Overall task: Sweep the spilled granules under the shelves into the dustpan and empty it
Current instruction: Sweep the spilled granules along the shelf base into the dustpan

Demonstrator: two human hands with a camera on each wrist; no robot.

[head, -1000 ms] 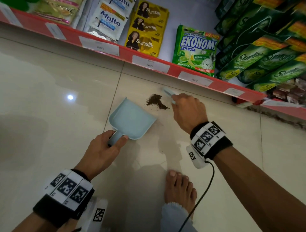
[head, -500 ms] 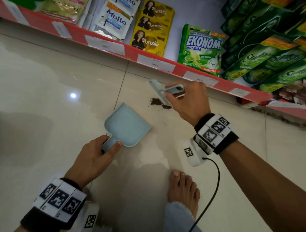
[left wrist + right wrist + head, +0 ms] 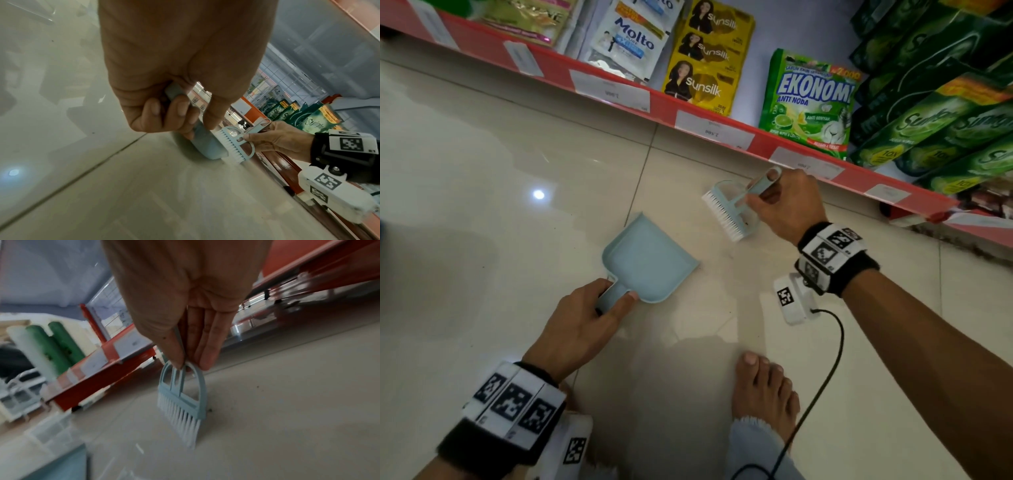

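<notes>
Glossy floor tiles below the red shelf edge carry the dustpan, its mouth toward the brush just beyond; left hand grips its handle, right hand pinches the brush, granules hidden behind the bristles.

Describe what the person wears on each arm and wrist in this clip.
Both forearms are bare, no sleeves. Each wrist carries a black band topped with white blocks printed with black square markers. A white camera unit with its own marker hangs under the right wrist, trailing a black cable. The left band has a similar unit.
</notes>
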